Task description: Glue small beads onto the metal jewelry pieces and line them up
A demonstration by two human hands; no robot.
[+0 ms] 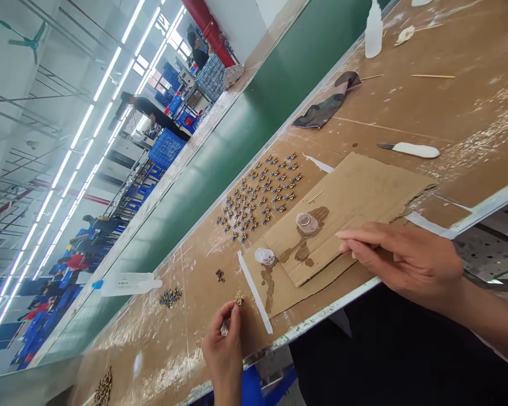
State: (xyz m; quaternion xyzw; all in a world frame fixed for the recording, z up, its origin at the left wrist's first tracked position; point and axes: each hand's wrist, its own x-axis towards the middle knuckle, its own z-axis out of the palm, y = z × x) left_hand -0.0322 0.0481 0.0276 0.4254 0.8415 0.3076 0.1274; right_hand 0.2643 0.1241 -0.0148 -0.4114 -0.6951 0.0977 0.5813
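Observation:
My left hand is closed in a pinch at the table's front edge. Between its thumb and forefinger is a small brass-coloured part. My right hand hovers over the cardboard's near edge, fingertips pressed together; whatever they grip, if anything, is too small to make out. Below and left of it, the layered cardboard carries a small clear cup amid wet brown stains. Another small clear cup sits at the left side. Behind the cardboard stand many small blue and brass pieces in loose rows.
A small cluster of brass bits, a blue-and-brass heap and a brass pile lie leftward. A bottle lies by the green partition. A white-handled knife, camouflage cloth and white bottle are rightward.

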